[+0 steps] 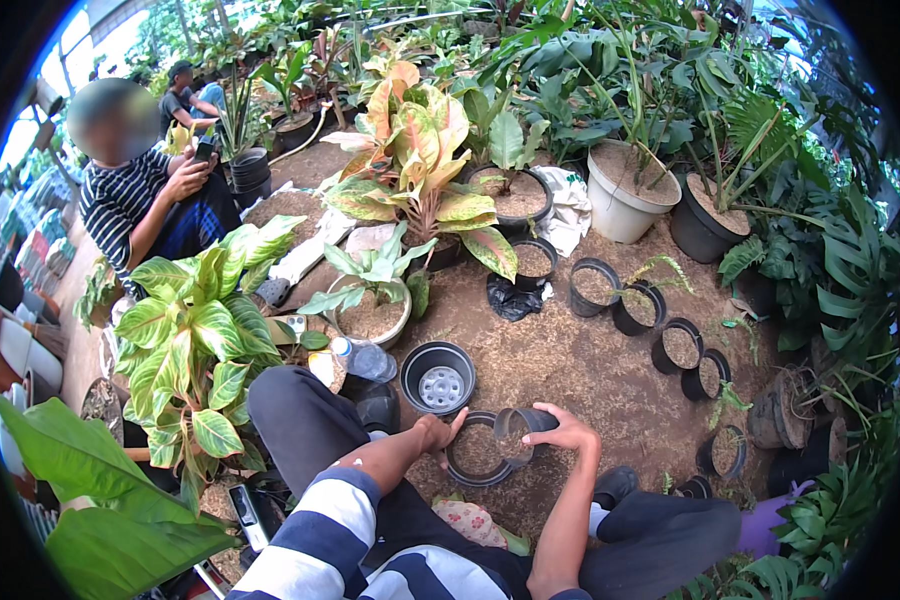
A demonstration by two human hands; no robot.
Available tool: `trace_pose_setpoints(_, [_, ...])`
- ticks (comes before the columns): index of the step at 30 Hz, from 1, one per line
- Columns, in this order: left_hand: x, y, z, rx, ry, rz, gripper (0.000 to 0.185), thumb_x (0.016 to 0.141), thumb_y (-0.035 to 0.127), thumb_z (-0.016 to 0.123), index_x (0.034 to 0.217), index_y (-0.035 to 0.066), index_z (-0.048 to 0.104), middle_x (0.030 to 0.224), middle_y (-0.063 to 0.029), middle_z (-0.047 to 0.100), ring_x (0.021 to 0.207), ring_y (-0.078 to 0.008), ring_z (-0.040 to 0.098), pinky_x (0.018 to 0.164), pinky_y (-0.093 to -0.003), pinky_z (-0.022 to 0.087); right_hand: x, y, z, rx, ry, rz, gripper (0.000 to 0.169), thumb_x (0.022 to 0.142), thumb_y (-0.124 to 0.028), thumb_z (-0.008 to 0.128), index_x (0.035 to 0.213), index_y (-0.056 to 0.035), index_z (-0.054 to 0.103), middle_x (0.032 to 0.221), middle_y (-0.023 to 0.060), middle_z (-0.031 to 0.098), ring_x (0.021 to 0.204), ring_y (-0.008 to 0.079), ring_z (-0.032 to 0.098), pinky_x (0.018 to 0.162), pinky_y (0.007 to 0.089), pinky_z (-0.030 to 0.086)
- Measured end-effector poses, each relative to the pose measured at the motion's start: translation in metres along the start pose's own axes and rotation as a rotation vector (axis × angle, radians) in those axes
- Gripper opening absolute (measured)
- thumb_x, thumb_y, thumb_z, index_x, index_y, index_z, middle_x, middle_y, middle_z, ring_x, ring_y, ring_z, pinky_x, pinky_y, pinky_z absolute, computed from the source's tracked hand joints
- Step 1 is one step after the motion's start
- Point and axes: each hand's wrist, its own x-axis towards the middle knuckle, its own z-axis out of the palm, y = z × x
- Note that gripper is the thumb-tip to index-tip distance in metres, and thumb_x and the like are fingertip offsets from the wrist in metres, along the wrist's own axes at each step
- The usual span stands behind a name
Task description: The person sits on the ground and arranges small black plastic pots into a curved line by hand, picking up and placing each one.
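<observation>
My right hand [574,431] holds a small black plastic pot [529,421] by its side. The small pot tilts leftward over the right rim of a larger black pot [483,481], with brown soil at its mouth. My left hand [442,435] grips the left rim of that larger pot, which has brown growing medium inside. Just beyond it stands a black pot [440,367] with drainage holes showing in its bare grey base. Between my legs, below the pots, lies a flower-patterned cloth [471,520].
Several small black pots of soil [679,346] curve along the right. A clear water bottle [369,361] lies beyond my left knee. Leafy aglaonema plants [195,330] crowd the left. A seated person [139,195] holds a phone; another person [187,97] sits farther back.
</observation>
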Motion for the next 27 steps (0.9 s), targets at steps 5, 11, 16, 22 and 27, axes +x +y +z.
trace_pose_setpoints(5, [0.001,0.000,-0.001,0.001,-0.015,-0.001,0.144,0.065,0.063,0.076,0.142,-0.006,-0.025,0.098,-0.0224,0.069,0.092,-0.0342,0.068,0.082,-0.0413,0.050,0.000,0.000,-0.006,0.043,0.017,-0.078,0.101,0.058,-0.041,0.090,0.141,-0.0077,0.043,0.132,0.0154,0.054,0.119,0.0238,0.054,0.101,0.0341,0.042])
trace_pose_setpoints(11, [0.000,0.001,-0.004,0.016,-0.019,-0.003,0.144,0.065,0.063,0.076,0.142,-0.006,-0.025,0.097,-0.0223,0.069,0.092,-0.0342,0.068,0.081,-0.0413,0.050,0.017,0.016,0.008,-0.227,-0.059,0.073,0.099,0.058,-0.044,0.088,0.140,-0.0081,0.045,0.134,0.0174,0.053,0.120,0.0265,0.054,0.100,0.0333,0.042])
trace_pose_setpoints(16, [0.001,-0.001,0.000,0.021,-0.012,0.003,0.144,0.066,0.064,0.074,0.141,-0.008,-0.025,0.098,-0.0222,0.069,0.094,-0.0349,0.068,0.085,-0.0405,0.049,0.008,0.002,0.001,-0.114,-0.018,0.048,0.098,0.059,-0.043,0.088,0.140,-0.0087,0.046,0.134,0.0178,0.053,0.120,0.0269,0.055,0.100,0.0342,0.044])
trace_pose_setpoints(22, [-0.002,0.002,-0.007,0.031,-0.037,0.002,0.145,0.065,0.066,0.073,0.141,-0.009,-0.024,0.097,-0.0225,0.069,0.094,-0.0353,0.068,0.085,-0.0400,0.049,0.001,0.019,-0.017,0.088,0.223,-0.085,0.097,0.062,-0.035,0.088,0.141,-0.0062,0.041,0.129,0.0167,0.055,0.115,0.0254,0.056,0.098,0.0361,0.044])
trace_pose_setpoints(27, [-0.001,0.001,-0.007,0.033,-0.038,0.012,0.146,0.063,0.068,0.073,0.140,-0.010,-0.024,0.097,-0.0237,0.068,0.092,-0.0357,0.068,0.083,-0.0402,0.049,0.018,0.086,-0.032,0.098,0.579,0.125,0.098,0.059,-0.031,0.088,0.140,-0.0051,0.041,0.127,0.0184,0.055,0.112,0.0270,0.057,0.095,0.0370,0.046])
